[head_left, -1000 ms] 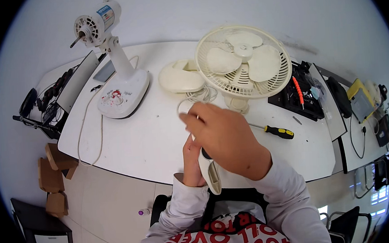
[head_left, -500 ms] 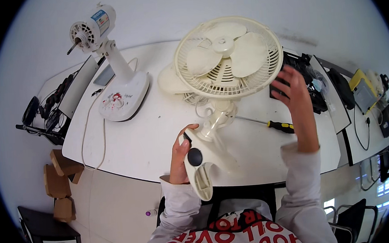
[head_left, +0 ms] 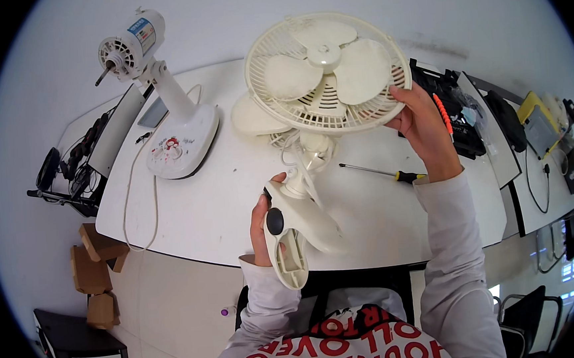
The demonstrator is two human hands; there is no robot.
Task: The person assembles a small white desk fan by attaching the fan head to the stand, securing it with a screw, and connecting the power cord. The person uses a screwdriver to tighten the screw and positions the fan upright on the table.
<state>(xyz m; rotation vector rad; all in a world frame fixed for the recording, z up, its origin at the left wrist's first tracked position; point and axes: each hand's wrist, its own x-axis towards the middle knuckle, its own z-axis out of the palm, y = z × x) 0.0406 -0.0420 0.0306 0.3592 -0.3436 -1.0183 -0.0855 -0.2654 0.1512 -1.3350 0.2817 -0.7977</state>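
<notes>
A cream clip-on fan with a round guard (head_left: 362, 117) and three blades (head_left: 362, 70) is held over the table, tilted up. My left hand (head_left: 261, 231) is closed round its clip base (head_left: 317, 227), which has a black round knob (head_left: 274, 221). My right hand (head_left: 426, 129) grips the right rim of the guard, thumb on top. Between the fan's neck joint (head_left: 317, 153) and the base a gap appears, with a cord running alongside. A yellow-and-black screwdriver (head_left: 408, 176) lies on the table by my right wrist.
On the white table (head_left: 190, 216), a white fan (head_left: 184, 136) without guard or blades stands at left, its cord hanging over the edge. A cream rounded part (head_left: 253, 118) lies behind the held fan. A black tool case (head_left: 467, 133) sits at right. Cardboard boxes (head_left: 90, 269) stand on the floor.
My right hand has gone from open beside the guard to gripping its rim. The fan head has shifted up and left, and the base has tilted and come away from the neck.
</notes>
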